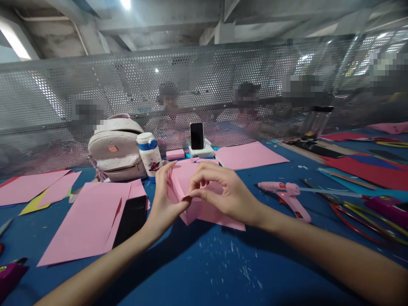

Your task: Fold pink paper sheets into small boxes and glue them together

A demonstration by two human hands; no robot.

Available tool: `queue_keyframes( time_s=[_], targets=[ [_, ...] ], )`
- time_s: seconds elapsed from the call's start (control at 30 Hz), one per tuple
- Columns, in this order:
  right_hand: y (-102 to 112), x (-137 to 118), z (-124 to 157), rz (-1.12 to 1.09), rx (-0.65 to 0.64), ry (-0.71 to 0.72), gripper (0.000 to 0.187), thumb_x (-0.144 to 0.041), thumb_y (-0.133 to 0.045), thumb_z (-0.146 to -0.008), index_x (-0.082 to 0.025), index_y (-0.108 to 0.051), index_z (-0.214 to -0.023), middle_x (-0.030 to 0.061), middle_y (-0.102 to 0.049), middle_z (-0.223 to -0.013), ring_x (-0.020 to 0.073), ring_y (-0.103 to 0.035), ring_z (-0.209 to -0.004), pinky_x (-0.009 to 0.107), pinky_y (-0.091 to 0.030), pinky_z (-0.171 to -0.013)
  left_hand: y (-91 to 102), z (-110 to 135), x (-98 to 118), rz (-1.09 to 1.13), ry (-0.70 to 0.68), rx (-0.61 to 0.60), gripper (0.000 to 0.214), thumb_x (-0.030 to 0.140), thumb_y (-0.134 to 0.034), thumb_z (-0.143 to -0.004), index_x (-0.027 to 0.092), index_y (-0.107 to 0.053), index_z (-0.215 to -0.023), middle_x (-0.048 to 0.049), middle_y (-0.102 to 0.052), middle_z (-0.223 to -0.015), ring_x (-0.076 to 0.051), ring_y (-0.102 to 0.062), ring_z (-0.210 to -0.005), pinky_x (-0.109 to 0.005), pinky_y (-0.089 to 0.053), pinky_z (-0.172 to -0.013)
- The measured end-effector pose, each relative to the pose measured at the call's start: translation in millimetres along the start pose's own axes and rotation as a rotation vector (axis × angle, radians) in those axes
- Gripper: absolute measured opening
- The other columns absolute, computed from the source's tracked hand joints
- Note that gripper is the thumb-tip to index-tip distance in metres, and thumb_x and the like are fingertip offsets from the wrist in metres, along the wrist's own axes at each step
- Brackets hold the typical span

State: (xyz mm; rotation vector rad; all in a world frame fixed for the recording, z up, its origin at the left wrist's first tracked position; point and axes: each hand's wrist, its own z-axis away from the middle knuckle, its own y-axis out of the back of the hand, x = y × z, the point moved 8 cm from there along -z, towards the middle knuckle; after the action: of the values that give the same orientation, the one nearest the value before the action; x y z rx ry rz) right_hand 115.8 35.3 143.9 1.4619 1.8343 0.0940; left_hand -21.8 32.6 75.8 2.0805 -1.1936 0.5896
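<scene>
Both hands hold a folded pink paper box (185, 174) above the blue table, near the middle of the view. My left hand (164, 197) grips its left side, thumb along the lower edge and fingers up the side. With thumb and fingertips pinched together, my right hand (219, 185) presses at the front edge of the box. Its fingers hide part of the box's right side. Below and behind the box lies a flat pink sheet (219, 214). To the right, a pink glue gun (287, 195) with a small red light rests on the table.
At left lie pink sheets (86, 216) and a black phone (131, 219). A white backpack (117, 148), a bottle (149, 155) and a propped phone (196, 136) stand behind. Scissors (347, 208) and coloured paper (366, 170) lie right. A perforated metal screen (204, 68) closes off the back.
</scene>
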Motion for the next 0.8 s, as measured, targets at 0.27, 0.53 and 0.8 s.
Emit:
queue_keyframes(
  time_s=[0.27, 0.53, 0.8],
  targets=[
    [10.4, -5.8, -1.6, 0.264, -0.008, 0.146, 0.004, -0.017, -0.069, -0.089, -0.018, -0.072, -0.089, 0.0033, -0.068, -0.085, 0.0165, -0.054, -0.084, 0.031, -0.042, -0.079, 0.2, -0.6, -6.6, 0.063, 0.045, 0.000, 0.074, 0.022, -0.074, -0.073, 0.032, -0.041, -0.139, -0.0087, -0.041, -0.142, -0.033, -0.038, -0.136, -0.059, -0.031, -0.114],
    [5.0, -9.9, 1.0, 0.480, -0.064, 0.254, 0.012, -0.027, -0.065, -0.093, -0.019, -0.073, -0.092, 0.0043, -0.070, -0.087, 0.0184, -0.052, -0.082, 0.031, -0.041, -0.073, 1.1, -0.6, -9.8, 0.129, 0.063, 0.005, 0.075, 0.022, -0.074, -0.073, 0.033, -0.039, -0.139, -0.0090, -0.041, -0.145, -0.032, -0.043, -0.132, -0.056, -0.040, -0.108],
    [0.8, -9.6, 4.4, 0.563, -0.055, 0.302, 0.014, -0.028, -0.062, -0.095, -0.019, -0.072, -0.090, 0.0050, -0.070, -0.089, 0.0186, -0.054, -0.083, 0.032, -0.044, -0.074, 0.4, -1.2, -10.6, 0.113, 0.033, 0.002, 0.073, 0.019, -0.073, -0.074, 0.033, -0.040, -0.138, -0.0083, -0.042, -0.144, -0.031, -0.043, -0.132, -0.055, -0.041, -0.107]
  ],
)
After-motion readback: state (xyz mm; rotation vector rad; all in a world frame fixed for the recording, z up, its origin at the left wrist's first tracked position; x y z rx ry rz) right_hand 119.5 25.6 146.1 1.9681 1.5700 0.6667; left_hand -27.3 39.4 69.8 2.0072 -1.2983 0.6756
